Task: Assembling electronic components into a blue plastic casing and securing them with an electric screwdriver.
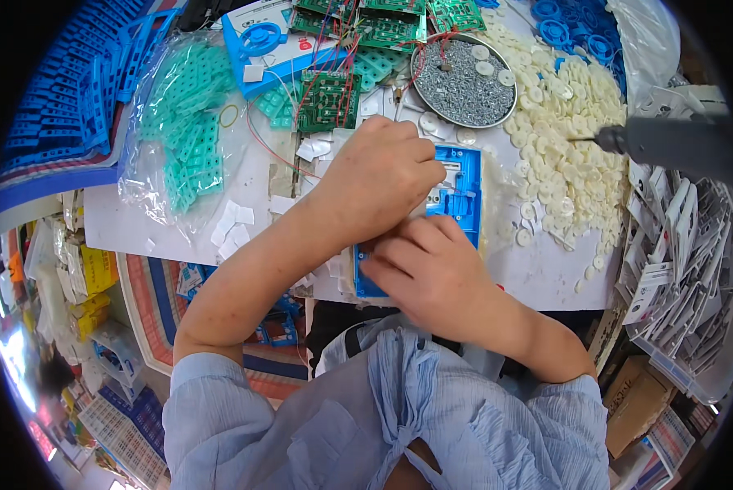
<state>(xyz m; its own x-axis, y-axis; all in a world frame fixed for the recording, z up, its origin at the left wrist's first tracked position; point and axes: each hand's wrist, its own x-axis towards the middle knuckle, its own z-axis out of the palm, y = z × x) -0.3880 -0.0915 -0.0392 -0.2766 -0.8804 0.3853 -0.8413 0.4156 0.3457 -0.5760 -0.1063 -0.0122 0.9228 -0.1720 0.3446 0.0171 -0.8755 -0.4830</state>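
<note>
A blue plastic housing (468,175) lies open on the table in front of me, with white and metallic parts inside it. My left hand (383,173) is over its far left side, fingers curled in; whatever they hold is hidden beneath the hand. Close below, my right hand (436,273) rests over the near part of the housing with bent fingers gathered together, their tips partly blurred and turned toward the left hand. What the right fingers grip cannot be made out. A green circuit board (327,102) with red wires lies just beyond the left hand.
A round dish of small screws (464,86) stands at the back. Cream plastic discs (558,131) are heaped to the right, below a hanging electric screwdriver (661,143). Bagged green pieces (191,122) and stacked blue housings (56,98) fill the left. White sheet parts (677,245) crowd a right-hand bin.
</note>
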